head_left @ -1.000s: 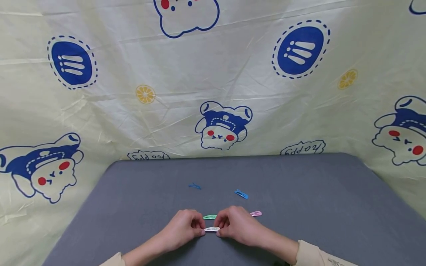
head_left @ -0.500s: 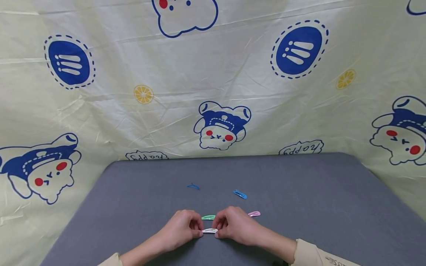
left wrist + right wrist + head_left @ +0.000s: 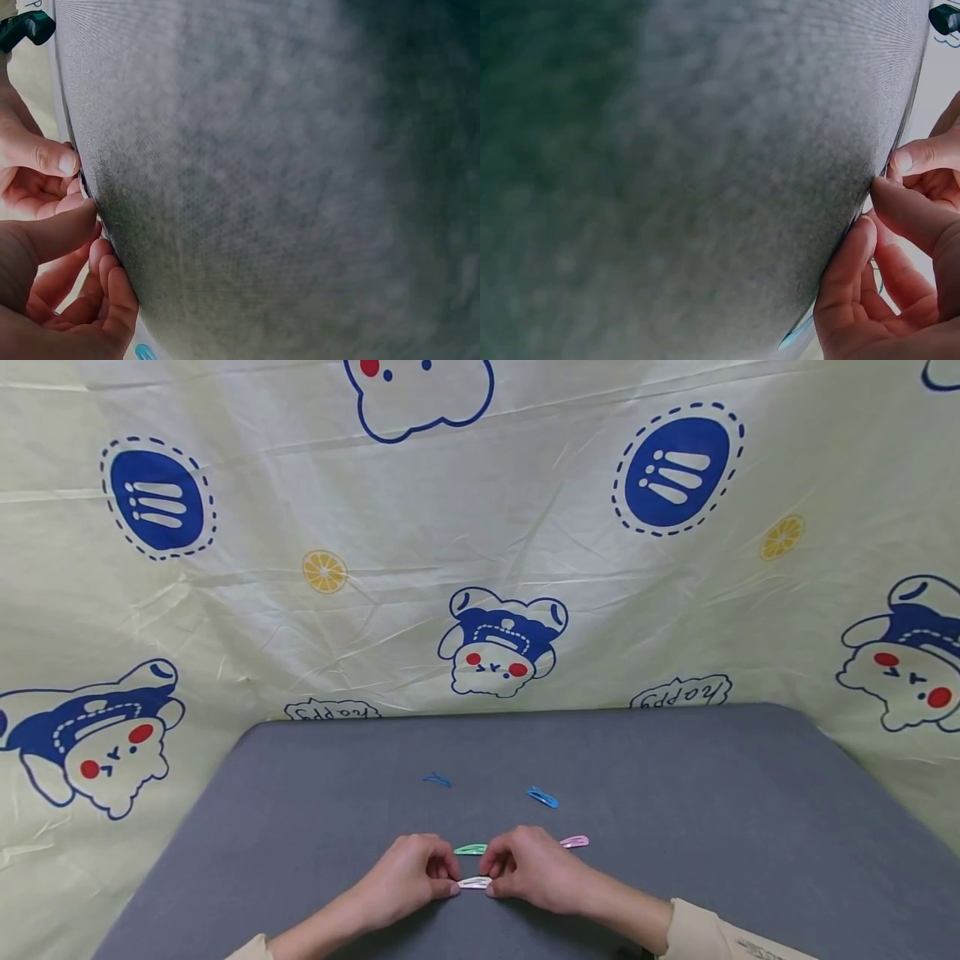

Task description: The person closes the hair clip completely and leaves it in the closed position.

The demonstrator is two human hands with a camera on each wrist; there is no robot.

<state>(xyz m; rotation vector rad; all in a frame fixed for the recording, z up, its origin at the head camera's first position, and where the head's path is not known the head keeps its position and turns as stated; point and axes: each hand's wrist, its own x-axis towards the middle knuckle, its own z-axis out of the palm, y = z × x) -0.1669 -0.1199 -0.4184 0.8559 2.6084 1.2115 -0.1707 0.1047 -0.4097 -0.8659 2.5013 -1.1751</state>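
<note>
In the head view a white snap hair clip [image 3: 475, 883] lies crosswise between the two hands, low over the grey surface. My left hand [image 3: 412, 875] pinches its left end between thumb and fingers. At the right end, my right hand [image 3: 536, 870] has a matching pinch. A green snap clip [image 3: 470, 850] lies just behind, partly covered by the right hand. Beyond that hand's knuckles shows a pink clip [image 3: 576, 842]. Both wrist views catch the left hand [image 3: 67, 277] and the right hand [image 3: 900, 277] with fingertips close together; there the white clip is mostly hidden.
Farther back on the grey table [image 3: 337, 810] lie two blue clips: one left [image 3: 437, 780] that looks thin and splayed, one right [image 3: 542, 797]. A pale cloth [image 3: 525, 510] printed with cartoon figures hangs behind the table's far edge.
The white clip has shifted very slightly toward the person and its angle differs a little. Both hands keep nearly the same place and pinch. The other clips lie as before.
</note>
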